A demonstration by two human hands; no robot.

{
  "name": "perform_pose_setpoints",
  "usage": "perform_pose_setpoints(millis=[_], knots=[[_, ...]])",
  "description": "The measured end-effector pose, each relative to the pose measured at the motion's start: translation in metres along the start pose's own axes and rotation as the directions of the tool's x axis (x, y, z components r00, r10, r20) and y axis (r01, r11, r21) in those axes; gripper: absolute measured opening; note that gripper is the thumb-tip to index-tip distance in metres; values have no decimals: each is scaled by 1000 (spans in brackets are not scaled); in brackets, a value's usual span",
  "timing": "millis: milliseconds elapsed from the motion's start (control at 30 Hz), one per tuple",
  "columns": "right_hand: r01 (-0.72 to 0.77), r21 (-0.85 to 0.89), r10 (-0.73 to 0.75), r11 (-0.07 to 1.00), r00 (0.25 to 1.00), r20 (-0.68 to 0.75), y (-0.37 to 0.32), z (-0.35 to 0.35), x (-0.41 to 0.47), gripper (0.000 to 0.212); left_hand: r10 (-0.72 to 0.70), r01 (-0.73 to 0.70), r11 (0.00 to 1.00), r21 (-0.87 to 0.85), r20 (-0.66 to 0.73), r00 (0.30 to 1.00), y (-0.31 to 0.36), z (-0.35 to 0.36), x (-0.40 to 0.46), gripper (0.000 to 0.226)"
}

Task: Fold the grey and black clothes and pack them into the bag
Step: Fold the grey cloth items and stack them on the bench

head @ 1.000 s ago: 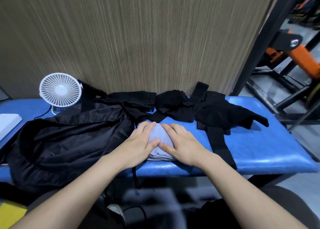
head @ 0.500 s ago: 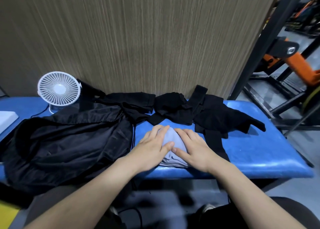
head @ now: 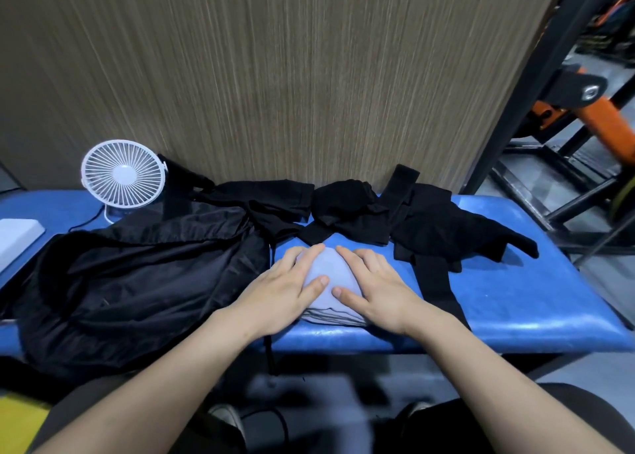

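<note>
The pale grey folded cloth bundle [head: 324,282] lies near the front edge of the blue padded bench [head: 515,302], its stacked layers showing along the near side. The left hand [head: 285,288] and right hand [head: 374,288] both press flat on top of it, fingers straight and slightly spread, thumbs nearly meeting over its middle. The black fabric bag [head: 137,282] lies just left of it, the crumpled black clothes [head: 429,227] behind and right.
</note>
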State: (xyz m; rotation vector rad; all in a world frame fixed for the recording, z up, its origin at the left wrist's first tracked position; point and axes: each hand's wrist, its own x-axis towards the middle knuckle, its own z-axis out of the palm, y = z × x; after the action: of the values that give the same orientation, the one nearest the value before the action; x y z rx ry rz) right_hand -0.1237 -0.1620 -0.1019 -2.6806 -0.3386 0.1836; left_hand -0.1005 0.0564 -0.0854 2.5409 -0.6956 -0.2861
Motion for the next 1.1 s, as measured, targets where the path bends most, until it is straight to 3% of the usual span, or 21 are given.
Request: perform_pose_setpoints(millis=[200, 367, 533, 667, 800, 967, 1100], knots=[[-8, -53, 9, 999, 1000, 5, 1, 0, 0, 90, -3, 1, 995, 103, 20, 1000, -4, 0, 3, 63], [-20, 25, 21, 999, 999, -26, -3, -1, -4, 89, 7, -5, 998, 56, -42, 999, -3, 3, -3, 64], [-43, 204, 58, 978, 996, -69, -1, -8, -6, 89, -55, 42, 979, -201, -60, 997, 0, 0, -4, 64], [-119, 325, 174, 938, 974, -147, 0, -22, -12, 69, -132, 72, 913, -403, -125, 983, 5, -7, -3, 64], [-103, 238, 147, 966, 974, -174, -2, -26, -14, 67, -138, 73, 904, -422, -126, 982, 6, -7, -1, 63], [-101, 79, 108, 992, 990, -94, -3, -21, -15, 64, -116, 89, 933, -348, -57, 992, 5, -2, 1, 70], [-106, 103, 115, 989, 989, -94, -5, -24, -16, 46, -82, 35, 952, -305, -143, 986, -4, -15, 8, 64]])
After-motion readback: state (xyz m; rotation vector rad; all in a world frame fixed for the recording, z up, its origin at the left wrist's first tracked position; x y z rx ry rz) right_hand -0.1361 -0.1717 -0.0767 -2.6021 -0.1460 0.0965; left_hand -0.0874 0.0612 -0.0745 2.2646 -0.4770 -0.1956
